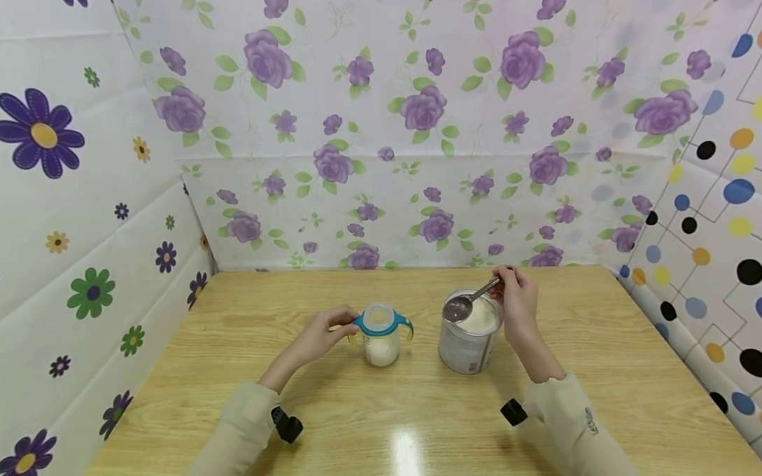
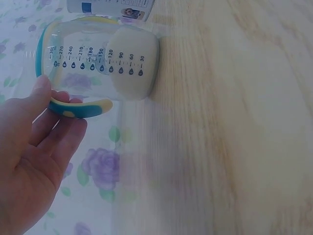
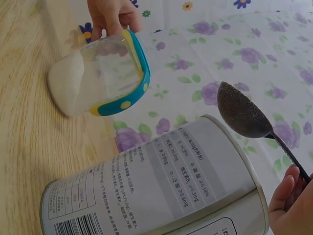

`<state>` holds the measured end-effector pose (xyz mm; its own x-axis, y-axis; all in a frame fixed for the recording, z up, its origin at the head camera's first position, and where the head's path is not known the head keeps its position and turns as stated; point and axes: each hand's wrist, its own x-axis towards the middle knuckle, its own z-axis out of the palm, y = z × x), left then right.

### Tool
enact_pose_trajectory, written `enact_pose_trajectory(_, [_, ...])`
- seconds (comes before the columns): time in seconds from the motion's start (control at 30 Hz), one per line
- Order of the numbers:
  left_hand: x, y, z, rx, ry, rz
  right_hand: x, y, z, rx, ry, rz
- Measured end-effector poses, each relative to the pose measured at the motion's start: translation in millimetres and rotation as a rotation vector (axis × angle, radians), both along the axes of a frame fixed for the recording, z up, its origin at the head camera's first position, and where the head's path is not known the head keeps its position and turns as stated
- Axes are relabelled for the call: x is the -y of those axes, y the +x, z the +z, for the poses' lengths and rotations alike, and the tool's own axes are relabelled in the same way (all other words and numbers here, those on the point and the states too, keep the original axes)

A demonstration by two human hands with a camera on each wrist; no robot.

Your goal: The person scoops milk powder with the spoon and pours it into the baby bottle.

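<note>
A: Where's the spoon (image 1: 463, 305) right now?

B: The right hand (image 1: 516, 299) pinches its thin handle at the far end, fingers curled round it. The bowl hangs over the open tin (image 1: 470, 343), toward the tin's 10 o'clock rim. From the right wrist view I can't tell whether the bowl carries powder.

A: How would you expect it to handle?

B: It looks like stiff metal, light, with a smooth and probably slippery shaft. A pinch near the end gives reach, but I'd judge it tips easily, so a level bowl matters.

A: And the other hand?

B: The left hand (image 1: 317, 336) grips the yellow-and-teal handle of the bottle (image 1: 380, 338), thumb over the top and fingers curled underneath. The bottle stands on the bench (image 1: 412, 435), at 9 o'clock from the tin and a little apart from it.

A: What's inside the two containers?

B: The tin holds white powder up close to its rim. The bottle is clear plastic with printed measure marks, open at the top, and has a layer of white powder across its bottom. It's likely light and easy to knock over, so the side handle is the sensible place to steady it.
</note>
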<state>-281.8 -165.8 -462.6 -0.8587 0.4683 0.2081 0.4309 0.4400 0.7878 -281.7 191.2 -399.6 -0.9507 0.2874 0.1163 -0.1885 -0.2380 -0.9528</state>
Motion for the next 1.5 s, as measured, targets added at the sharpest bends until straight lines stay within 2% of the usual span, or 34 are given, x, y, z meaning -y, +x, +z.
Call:
enact_pose_trajectory(0.13, [-3, 4.7, 4.5, 0.003, 0.002, 0.003, -3, -1.8, -0.4, 0.008, 0.007, -0.013])
enact_pose_trajectory(0.37, [-8, 19.5, 23.7, 0.002, 0.015, -0.011, -6, -1.8, -1.0, 0.002, 0.000, -0.033])
enact_pose_trajectory(0.53, [-9, 21.9, 23.5, 0.010, 0.024, 0.002, -7, -2.0, -2.7, -0.058, 0.016, -0.068])
enact_pose_trajectory(0.63, [-9, 21.3, 21.6, 0.015, 0.027, 0.006, -8, -2.8, -4.7, -0.113, 0.110, -0.116])
enact_pose_trajectory(0.73, [-9, 20.6, 20.9, 0.023, 0.031, 0.003, -8, -2.7, -6.4, -0.182, 0.249, -0.167])
enact_pose_trajectory(0.83, [-8, 20.3, 21.2, 0.037, 0.035, -0.001, -8, -0.7, -5.7, -0.272, 0.370, -0.185])
enact_pose_trajectory(1.07, [-7, 20.2, 22.0, 0.038, 0.027, -0.007, -1, 19.3, 7.7, -0.474, 0.600, -0.102])
enact_pose_trajectory(1.33, [-7, 19.6, 22.5, 0.036, 0.030, -0.001, -1, 21.9, 7.3, -0.691, 0.760, -0.032])
enact_pose_trajectory(1.5, [-8, 19.6, 23.3, 0.044, 0.037, 0.002, 2, 22.6, 6.7, -0.746, 0.805, -0.023])
